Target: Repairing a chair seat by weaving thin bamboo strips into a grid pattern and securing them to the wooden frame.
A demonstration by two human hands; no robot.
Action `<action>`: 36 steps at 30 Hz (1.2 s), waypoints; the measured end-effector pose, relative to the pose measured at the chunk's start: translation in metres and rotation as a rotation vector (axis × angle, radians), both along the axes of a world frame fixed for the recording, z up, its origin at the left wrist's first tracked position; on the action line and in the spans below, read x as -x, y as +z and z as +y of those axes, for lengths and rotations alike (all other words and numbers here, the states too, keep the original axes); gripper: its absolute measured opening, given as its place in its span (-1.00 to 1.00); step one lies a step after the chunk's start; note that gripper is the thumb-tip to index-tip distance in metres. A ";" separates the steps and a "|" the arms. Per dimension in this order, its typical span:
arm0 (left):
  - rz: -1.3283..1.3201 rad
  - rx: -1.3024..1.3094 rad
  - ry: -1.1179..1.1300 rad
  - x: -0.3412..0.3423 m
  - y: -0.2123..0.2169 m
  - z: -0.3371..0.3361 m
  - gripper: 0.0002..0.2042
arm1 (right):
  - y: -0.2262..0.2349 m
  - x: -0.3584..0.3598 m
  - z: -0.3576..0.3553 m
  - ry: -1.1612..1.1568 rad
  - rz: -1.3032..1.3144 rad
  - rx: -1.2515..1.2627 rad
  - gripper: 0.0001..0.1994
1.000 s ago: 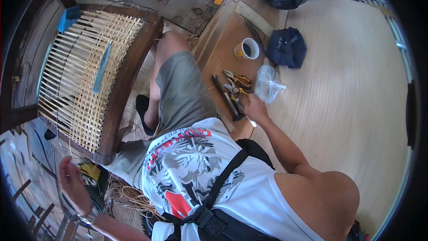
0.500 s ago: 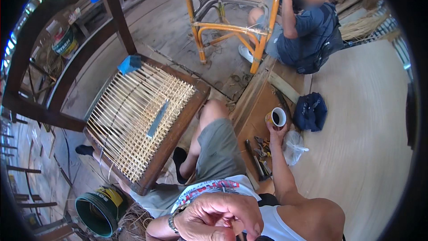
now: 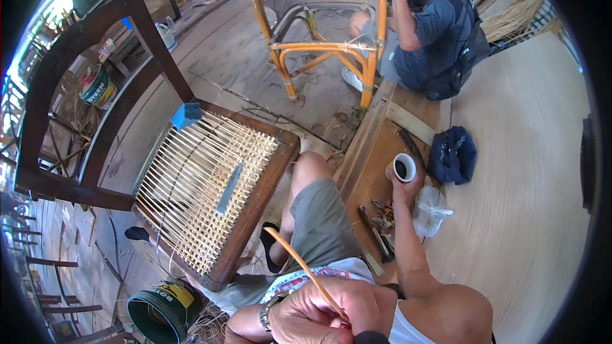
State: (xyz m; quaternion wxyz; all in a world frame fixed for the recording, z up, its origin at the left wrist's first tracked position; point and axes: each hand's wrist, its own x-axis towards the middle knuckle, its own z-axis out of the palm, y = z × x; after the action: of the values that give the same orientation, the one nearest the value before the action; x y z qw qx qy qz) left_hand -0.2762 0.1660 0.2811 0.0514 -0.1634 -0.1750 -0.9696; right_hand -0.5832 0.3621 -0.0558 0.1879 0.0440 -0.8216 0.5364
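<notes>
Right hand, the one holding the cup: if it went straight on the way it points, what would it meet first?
Likely the dark curved object just beyond the cup, with the pale plank behind it; the right hand could pass above both, as depth is unclear.

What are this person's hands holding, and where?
The left hand pinches a tan strip near its lower visible end; the right hand holds a white-rimmed cup by its side.

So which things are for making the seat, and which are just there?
Probably for the seat:
half-woven chair seat
blue-grey strip
blue block
hand tools, maybe
thin brown strip in the left hand, perhaps

Probably just there:
cup, in the right hand
knotted plastic bag
dark blue cloth item
</notes>
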 end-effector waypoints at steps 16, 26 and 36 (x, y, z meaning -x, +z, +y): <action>-0.670 0.881 0.390 -0.107 -0.068 -0.043 -0.65 | 0.139 -0.008 -0.096 0.775 -0.034 0.091 -0.25; -1.793 1.664 0.624 -0.287 -0.182 -0.053 -0.84 | 0.289 -0.066 -0.182 1.380 0.206 -0.100 0.11; -1.880 1.224 0.756 -0.314 -0.228 -0.031 -0.82 | 0.362 -0.146 -0.245 1.521 0.703 -0.067 -0.12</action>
State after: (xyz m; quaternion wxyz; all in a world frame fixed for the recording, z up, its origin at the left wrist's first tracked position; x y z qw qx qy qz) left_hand 0.0380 0.1351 0.0529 0.0991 0.6784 -0.6164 -0.3873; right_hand -0.4367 0.1170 0.3065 0.0184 0.7564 -0.4769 0.4473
